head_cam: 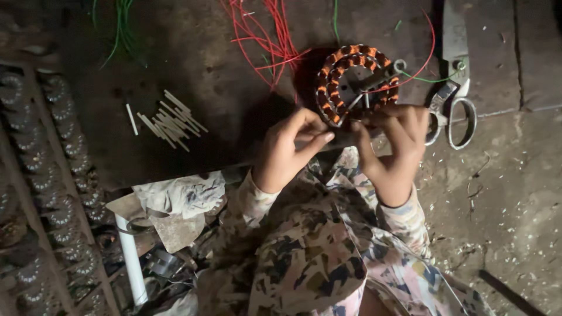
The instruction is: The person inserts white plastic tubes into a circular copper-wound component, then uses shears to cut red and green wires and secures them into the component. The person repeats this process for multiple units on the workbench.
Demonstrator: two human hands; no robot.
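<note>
You are at the winding stage on the round metal stator ring wound with orange copper coils, which lies on the dark work surface just beyond your fingers. Your left hand and right hand each pinch something thin at its near edge; what, I cannot tell. Loose red wires trail away, so the next move likely calls for a steady, fine grip.
</note>
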